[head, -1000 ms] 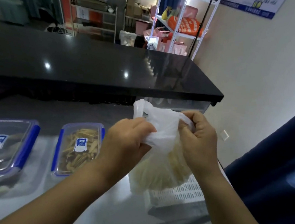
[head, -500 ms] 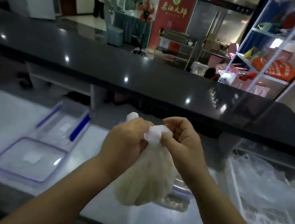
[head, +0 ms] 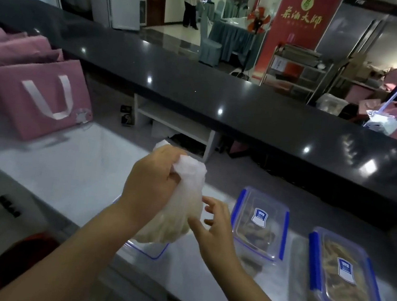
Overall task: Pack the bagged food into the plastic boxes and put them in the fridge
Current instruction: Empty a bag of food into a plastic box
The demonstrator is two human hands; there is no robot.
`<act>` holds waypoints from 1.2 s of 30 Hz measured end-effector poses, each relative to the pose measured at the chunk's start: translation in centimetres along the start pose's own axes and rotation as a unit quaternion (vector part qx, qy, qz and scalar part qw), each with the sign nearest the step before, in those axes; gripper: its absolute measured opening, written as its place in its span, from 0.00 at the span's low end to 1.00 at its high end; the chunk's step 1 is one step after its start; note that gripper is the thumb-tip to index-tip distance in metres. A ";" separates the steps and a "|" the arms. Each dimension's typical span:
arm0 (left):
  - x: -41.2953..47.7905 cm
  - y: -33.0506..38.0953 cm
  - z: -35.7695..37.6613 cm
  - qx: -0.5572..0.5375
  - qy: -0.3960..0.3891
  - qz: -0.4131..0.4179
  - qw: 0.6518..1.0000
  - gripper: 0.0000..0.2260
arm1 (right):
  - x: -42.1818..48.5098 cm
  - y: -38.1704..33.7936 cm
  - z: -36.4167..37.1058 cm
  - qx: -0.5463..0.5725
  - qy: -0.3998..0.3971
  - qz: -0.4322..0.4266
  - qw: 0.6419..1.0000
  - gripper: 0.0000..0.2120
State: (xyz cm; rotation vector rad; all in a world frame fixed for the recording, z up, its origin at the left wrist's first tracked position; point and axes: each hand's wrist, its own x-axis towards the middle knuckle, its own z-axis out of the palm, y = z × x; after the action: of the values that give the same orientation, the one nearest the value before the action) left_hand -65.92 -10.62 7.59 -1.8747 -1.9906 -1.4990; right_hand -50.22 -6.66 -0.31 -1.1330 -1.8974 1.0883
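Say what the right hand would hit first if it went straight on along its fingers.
Probably the food bag hanging from the left hand; the right hand is close beside it, fingers spread.

Pale grey-white worktop (head: 72,174), pink paper gift bags (head: 35,103) at left, 2 lidded blue-clipped clear plastic boxes (head: 259,223) at right, open clear box (head: 152,251) between.

we see the bag (head: 190,174) as thin, cloudy plastic film, crinkled where it is bunched. the middle box (head: 267,233) and the right box (head: 348,288) are clear, glossy hard plastic with opaque blue clips. the far counter (head: 224,91) is black, polished, mirroring lamps. the near worktop (head: 77,173) looks pale and smooth. the pink tote (head: 10,102) on the left looks matt, its white handle (head: 54,114) satiny.
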 end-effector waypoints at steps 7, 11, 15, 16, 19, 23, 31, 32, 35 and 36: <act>1.5 -2.4 0.5 -0.048 0.016 -0.033 0.998 0.07 | 4.1 0.5 2.4 -0.010 0.052 0.013 0.999 0.04; 3.2 -3.6 1.1 -0.050 0.040 -0.073 0.995 0.07 | 7.4 0.2 1.3 0.020 0.089 0.007 0.996 0.08; 5.4 -4.6 1.9 -0.052 0.068 -0.102 0.991 0.07 | 11.5 -0.5 -0.5 0.095 0.116 -0.015 0.989 0.08; 5.7 -4.9 2.2 -0.054 0.072 -0.108 0.990 0.07 | 12.3 -0.5 -0.9 0.106 0.117 -0.018 0.987 0.08; 6.3 -6.1 3.2 -0.053 0.063 -0.124 0.989 0.06 | 14.0 -0.2 -1.3 0.106 0.114 -0.013 0.988 0.08; 7.5 -8.3 3.8 -0.031 0.048 -0.141 0.988 0.12 | 16.2 -0.3 -1.2 0.114 0.110 -0.022 0.987 0.08; 8.7 -15.7 4.4 0.075 -0.049 -0.146 0.985 0.03 | 18.3 0.7 2.0 0.081 0.131 0.015 0.988 0.08; 8.8 -16.5 4.4 0.088 -0.069 -0.148 0.983 0.04 | 18.4 0.7 2.6 0.073 0.134 0.019 0.988 0.09; 8.9 -18.9 4.2 0.109 -0.132 -0.137 0.976 0.01 | 19.1 0.3 4.3 0.050 0.124 0.034 0.990 0.10; 8.9 -19.7 4.2 0.117 -0.146 -0.124 0.975 0.03 | 19.3 0.2 5.0 0.040 0.114 0.039 0.992 0.09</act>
State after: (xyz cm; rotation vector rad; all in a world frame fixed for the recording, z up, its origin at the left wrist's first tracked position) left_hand -81.39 2.37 -1.23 -1.8947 -2.4831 -1.0127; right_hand -62.13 9.36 -0.28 -1.2380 -1.6328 1.0201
